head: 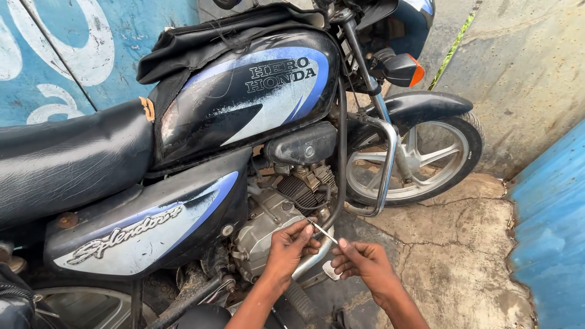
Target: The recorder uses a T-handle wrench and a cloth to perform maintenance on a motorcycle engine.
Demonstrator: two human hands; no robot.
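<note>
The person is working low beside the engine (277,210) of a black-and-blue motorcycle (244,91), and the step in hand looks like handling a thin metal rod (323,231), perhaps a cable end or small tool, close to the crankcase. The left hand (286,250) is pinching the rod's upper end between thumb and fingertips, fingers narrowed around it; the right hand (362,262) is meeting the lower end with its thumb and forefinger closing lightly on it. The rod is lying at about five o'clock from the engine, just above the foot pedal (331,270). The next move probably calls for steady, fine fingertip control rather than force. The rod is looking slim, straight and bright, tilting down toward the right. The front wheel (420,158) is standing at two o'clock, on cracked concrete ground (463,256).
</note>
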